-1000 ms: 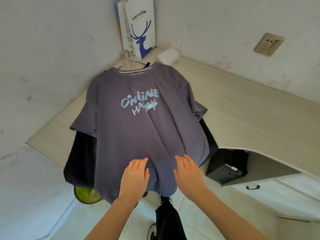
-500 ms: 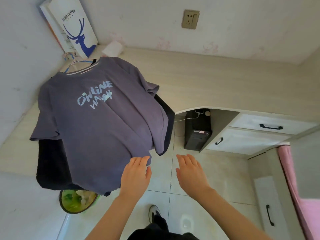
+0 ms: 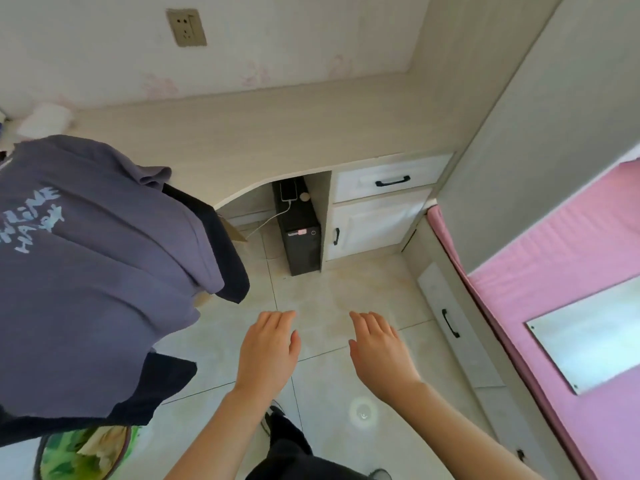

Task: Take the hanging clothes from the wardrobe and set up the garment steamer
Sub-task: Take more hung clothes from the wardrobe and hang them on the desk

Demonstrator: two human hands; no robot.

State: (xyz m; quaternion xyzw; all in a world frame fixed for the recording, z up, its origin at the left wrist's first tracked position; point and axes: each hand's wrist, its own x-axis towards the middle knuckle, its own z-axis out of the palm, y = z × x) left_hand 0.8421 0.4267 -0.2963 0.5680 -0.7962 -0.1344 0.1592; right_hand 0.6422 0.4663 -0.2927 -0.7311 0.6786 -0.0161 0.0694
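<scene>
Purple T-shirt (image 3: 93, 271) draped over a dark garment (image 3: 166, 386) on the desk (image 3: 277, 133), both hanging past the desk's front edge.
Left hand (image 3: 268, 351) and right hand (image 3: 379, 348), to the right of the desk-hung shirt, are extended palm-down over the tiled floor (image 3: 329, 296), fingers straight and loosely together, empty, touching nothing; a computer tower (image 3: 301, 244) stands under the desk.
</scene>
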